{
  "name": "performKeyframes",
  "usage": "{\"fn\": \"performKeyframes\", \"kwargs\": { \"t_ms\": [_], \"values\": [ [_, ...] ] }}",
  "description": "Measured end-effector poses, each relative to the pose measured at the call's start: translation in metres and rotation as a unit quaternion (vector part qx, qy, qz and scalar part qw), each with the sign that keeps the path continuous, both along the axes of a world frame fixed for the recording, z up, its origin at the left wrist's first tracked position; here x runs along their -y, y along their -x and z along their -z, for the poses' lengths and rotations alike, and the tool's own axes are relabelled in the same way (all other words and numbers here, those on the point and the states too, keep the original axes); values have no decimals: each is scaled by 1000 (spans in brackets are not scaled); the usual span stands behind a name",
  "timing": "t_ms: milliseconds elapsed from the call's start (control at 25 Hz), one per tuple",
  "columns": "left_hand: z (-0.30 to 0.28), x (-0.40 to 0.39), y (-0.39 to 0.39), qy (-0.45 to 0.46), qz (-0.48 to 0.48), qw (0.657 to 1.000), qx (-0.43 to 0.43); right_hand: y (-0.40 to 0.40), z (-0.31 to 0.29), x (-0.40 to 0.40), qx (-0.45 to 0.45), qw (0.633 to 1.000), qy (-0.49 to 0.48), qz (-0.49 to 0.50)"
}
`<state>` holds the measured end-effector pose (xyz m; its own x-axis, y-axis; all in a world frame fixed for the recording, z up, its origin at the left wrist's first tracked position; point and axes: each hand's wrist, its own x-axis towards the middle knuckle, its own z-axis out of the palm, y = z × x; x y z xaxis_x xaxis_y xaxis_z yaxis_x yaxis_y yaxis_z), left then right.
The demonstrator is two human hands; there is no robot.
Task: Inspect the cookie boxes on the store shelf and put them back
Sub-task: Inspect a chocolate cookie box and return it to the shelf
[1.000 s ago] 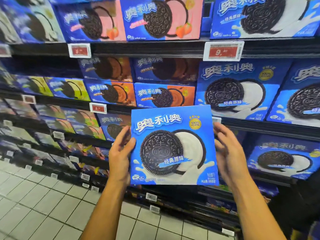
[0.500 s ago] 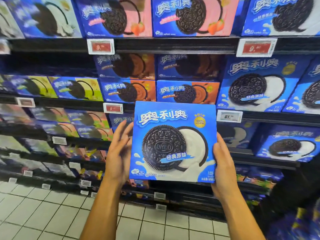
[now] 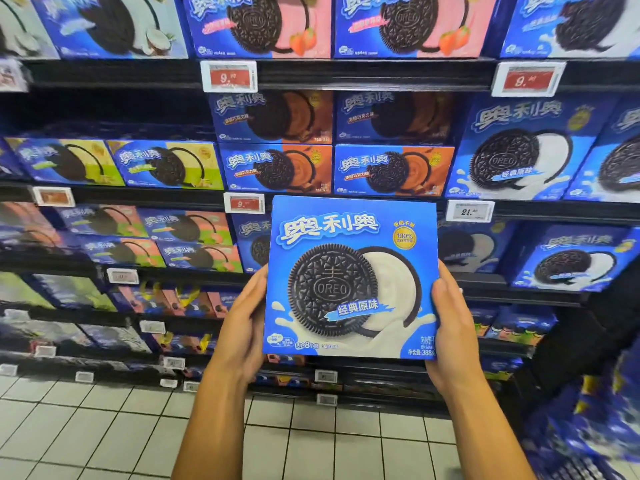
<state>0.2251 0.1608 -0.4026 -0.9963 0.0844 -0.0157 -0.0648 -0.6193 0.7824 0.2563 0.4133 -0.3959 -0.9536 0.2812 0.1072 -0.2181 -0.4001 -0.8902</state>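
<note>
Both hands, left hand and right hand, now lower on cookie box.

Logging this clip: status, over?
Left hand and right hand grip blue cookie box by its sides. Front faces camera. Nothing blocking shelf.

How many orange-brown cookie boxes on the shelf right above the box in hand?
4 orange-brown boxes, in two stacks of two above the held box: upper left, upper right, lower left, lower right. More may sit hidden behind.
</note>
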Motion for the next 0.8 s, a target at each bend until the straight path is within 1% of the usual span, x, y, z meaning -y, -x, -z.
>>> {"fn": "performKeyframes", "kwargs": {
  "t_ms": [120, 320, 400, 480, 560, 640, 720, 800],
  "values": [
    [6, 3, -3, -38, 17, 999, 16, -3, -3, 4, 9, 1000, -16, 7],
    [3, 3, -2, -23, 21, 999, 19, 1, -6, 1, 47, 998, -27, -13],
    [1, 3, -2, -21, 23, 999, 16, 3, -6, -4, 55, 998, -3, -34],
    [-3, 5, 0, -21, 19, 999, 16, 4, -7, -11, 56, 996, 42, -58],
    [-8, 8, 0, -8, 25, 1000, 13, 5, -8, -16, 53, 993, 69, -78],
    [-13, 8, -1, 17, 31, 999, 13, 7, -10, -18, 60, 993, 67, -82],
    [-16, 6, -1, 52, 21, 998, 15, 10, -12, -18, 78, 993, 50, -72],
    [-20, 4, -1, 86, -5, 996, 27, 12, -15, -15, 97, 993, 9, -69]
  ]
}}
